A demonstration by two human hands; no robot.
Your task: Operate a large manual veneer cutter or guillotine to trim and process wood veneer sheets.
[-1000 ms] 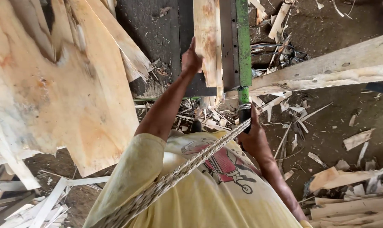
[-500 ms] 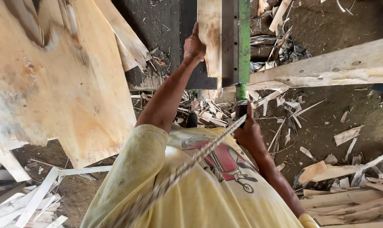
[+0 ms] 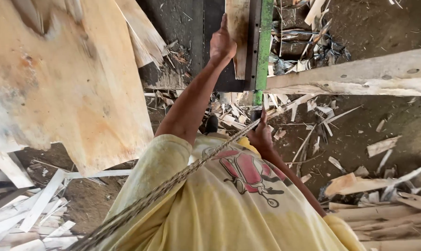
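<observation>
Since a second ago the left hand (image 3: 222, 42) has slid farther up the pale narrow wooden strip (image 3: 237, 32), which stands upright against the green metal bar (image 3: 265, 42); its fingers are closed around the strip's near edge. The right hand (image 3: 261, 135) has stayed low, curled around the dark lower end of the bar (image 3: 256, 111). A wide pale veneer sheet (image 3: 66, 83) crowds the left side. A braided rope (image 3: 173, 183) crosses the yellow shirt (image 3: 229, 209). Open dirt floor (image 3: 359, 121) lies right, below the long wooden plank (image 3: 359, 74).

Green bar (image 3: 265, 42): painted metal, smooth. Board (image 3: 238, 32) beside it: pale rough wood. Rope (image 3: 173, 186) below bar: rough twisted fibre. Shirt (image 3: 229, 209): soft yellow cloth.
</observation>
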